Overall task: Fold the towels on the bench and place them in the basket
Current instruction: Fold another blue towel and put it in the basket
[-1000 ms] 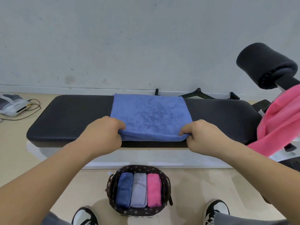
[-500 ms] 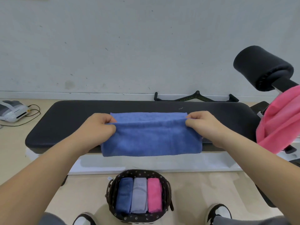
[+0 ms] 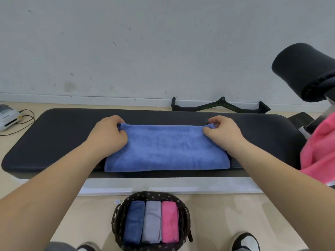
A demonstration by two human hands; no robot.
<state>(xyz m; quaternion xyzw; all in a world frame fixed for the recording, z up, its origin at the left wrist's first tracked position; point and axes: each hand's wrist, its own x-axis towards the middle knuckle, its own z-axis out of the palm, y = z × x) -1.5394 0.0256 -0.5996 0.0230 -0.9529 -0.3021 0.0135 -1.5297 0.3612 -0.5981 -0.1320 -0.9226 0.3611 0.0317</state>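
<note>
A blue towel [image 3: 166, 149] lies folded in half on the black padded bench [image 3: 68, 134], its fold along the near edge. My left hand [image 3: 108, 134] pinches its far left corner and my right hand [image 3: 223, 133] pinches its far right corner, both pressed down on the bench. A pink towel [image 3: 319, 153] hangs over the bench's right end. On the floor in front of me stands a dark woven basket [image 3: 184, 214] with three rolled towels side by side: dark blue, grey and pink.
A black foam roller pad [image 3: 301, 69] sticks out at the upper right. A black cable-machine handle [image 3: 221, 107] lies on the floor behind the bench by the wall. A white device [image 3: 7, 116] with a cord sits at the far left. My shoes [image 3: 244, 241] flank the basket.
Both hands carried the towel's near edge up and over to the far edge, folding it in half; the corners now rest on the bench.
</note>
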